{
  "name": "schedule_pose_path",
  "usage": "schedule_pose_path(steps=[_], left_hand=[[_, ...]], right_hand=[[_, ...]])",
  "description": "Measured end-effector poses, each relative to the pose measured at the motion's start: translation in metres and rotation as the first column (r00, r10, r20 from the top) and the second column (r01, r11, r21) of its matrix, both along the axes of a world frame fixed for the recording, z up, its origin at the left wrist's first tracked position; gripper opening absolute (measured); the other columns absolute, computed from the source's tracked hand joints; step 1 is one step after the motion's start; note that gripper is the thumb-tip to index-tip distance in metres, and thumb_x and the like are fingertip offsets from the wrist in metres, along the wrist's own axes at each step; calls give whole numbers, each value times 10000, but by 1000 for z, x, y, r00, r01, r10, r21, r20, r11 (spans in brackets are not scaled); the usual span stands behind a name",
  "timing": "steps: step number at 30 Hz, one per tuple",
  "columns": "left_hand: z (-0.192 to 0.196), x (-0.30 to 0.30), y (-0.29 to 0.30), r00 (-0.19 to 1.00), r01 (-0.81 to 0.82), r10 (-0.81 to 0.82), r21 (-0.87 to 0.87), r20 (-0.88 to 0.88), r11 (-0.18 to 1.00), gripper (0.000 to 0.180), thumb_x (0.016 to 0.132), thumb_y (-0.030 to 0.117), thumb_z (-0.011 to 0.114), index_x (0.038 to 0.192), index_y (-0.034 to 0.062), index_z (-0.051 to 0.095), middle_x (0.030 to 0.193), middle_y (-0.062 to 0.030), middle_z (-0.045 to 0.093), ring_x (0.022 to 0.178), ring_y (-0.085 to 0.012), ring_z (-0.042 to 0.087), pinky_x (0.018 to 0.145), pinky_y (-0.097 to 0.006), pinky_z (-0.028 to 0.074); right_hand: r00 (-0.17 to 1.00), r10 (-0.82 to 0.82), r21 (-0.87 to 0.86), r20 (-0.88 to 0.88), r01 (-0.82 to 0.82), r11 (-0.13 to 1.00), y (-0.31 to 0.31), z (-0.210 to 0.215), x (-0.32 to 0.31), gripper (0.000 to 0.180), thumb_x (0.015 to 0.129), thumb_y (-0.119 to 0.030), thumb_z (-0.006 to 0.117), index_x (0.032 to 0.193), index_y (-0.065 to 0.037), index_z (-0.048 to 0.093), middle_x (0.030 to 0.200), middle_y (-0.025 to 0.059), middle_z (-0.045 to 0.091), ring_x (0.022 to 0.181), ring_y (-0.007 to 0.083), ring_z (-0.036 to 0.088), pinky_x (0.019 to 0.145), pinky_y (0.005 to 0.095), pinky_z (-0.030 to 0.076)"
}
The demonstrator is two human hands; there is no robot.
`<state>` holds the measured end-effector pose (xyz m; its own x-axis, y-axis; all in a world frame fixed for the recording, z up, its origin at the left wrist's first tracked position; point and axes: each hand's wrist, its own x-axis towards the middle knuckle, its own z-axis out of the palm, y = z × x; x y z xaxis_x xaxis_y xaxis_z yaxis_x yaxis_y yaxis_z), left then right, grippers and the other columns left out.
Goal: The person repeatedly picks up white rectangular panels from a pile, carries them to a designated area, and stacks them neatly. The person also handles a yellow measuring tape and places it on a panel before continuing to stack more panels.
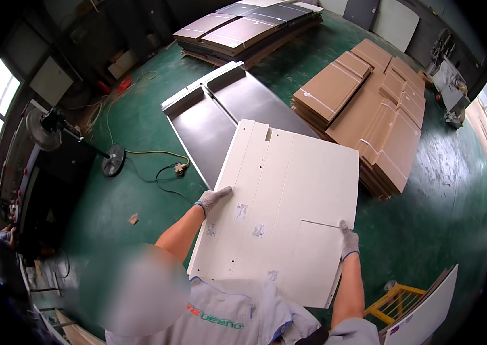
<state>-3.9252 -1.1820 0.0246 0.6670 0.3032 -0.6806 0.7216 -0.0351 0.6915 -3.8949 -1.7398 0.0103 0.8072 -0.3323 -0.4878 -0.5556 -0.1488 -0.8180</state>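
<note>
A large white panel (pixel 298 178) with long grooves, small holes and several small clear stickers lies across my two hands in front of my body. My left hand (pixel 212 200), in a grey knitted glove, is closed on its left edge, the thumb resting on top. At the right edge my right hand (pixel 348 241), gloved too, grips with the thumb up and the fingers hidden underneath. The panel's far part overlaps a pair of shiny dark grey panels (pixel 197 123) with a white strip along their far end. Whether it touches them I cannot tell.
Strapped flat brown cartons (pixel 330 92) are stacked to the right. Another strapped stack (pixel 238 34) stands at the back. On the left are a pedestal fan (pixel 45 129) and cords (pixel 160 154) on the green floor (pixel 140 198). A yellow frame (pixel 396 302) stands lower right.
</note>
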Motion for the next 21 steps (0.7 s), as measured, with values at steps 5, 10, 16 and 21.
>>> schedule_pose_path(steps=[5,10,16,21], left_hand=[[18,-34,81,992,128,-128,-60,9,990,826,807,644,767,1208,-75,692,1111,-151,728,1018,-225,689,905,-344,528],[42,-72,162,995,100,-100,-212,10,972,799,836,668,715,1184,-52,698,1063,-125,719,979,-217,669,867,-371,528],[20,-48,285,933,339,-338,-14,-123,941,710,818,711,701,968,19,739,973,-104,714,911,-201,661,840,-362,521],[-17,35,398,879,476,-471,60,-73,878,694,802,729,704,901,42,740,929,-95,714,856,-192,648,779,-365,512]], right_hand=[[993,-47,-62,-111,41,997,88,20,-22,665,764,-659,819,624,-71,540,682,-18,459,639,141,360,574,359,355],[987,-143,-114,-69,135,984,167,9,-69,725,755,-715,789,709,-8,634,701,12,517,658,154,420,607,360,403],[946,-325,-40,9,325,945,277,5,-79,772,827,-684,742,1045,57,728,1033,79,708,888,184,607,807,339,503],[894,-431,93,-122,443,892,386,21,-82,770,862,-631,740,1259,25,664,1197,89,685,1063,188,618,955,365,490]])
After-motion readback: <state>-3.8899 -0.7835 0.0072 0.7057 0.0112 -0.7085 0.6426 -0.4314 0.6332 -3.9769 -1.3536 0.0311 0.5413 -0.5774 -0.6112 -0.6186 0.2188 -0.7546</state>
